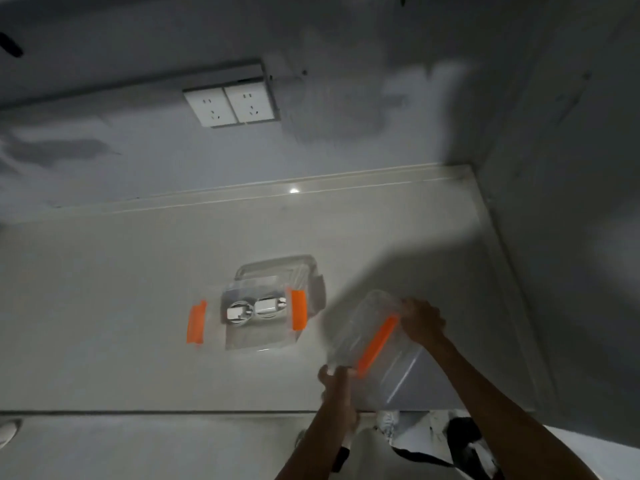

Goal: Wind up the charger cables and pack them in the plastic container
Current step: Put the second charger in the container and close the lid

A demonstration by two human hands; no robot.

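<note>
White surface (121,289) under two wall sockets (231,102) carries an open clear container (242,341) with white chargers (268,306) and coiled cables (239,319) inside, and to its right the left hand (337,379) and the right hand (422,322) both grip a tilted clear plastic piece (348,327) with an orange clip (377,344) near the front edge

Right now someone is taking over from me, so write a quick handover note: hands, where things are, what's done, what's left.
Hands: the left hand and right hand both grip a clear plastic piece with an orange clip, tilted over the counter at its near right. I cannot tell whether it is a lid or a second box.
Things: the plastic container sits mid-counter and appears open, with its orange latches flipped out.
Done: the white chargers with wound cables lie inside it.
Left: probably closing and latching the container.
</note>
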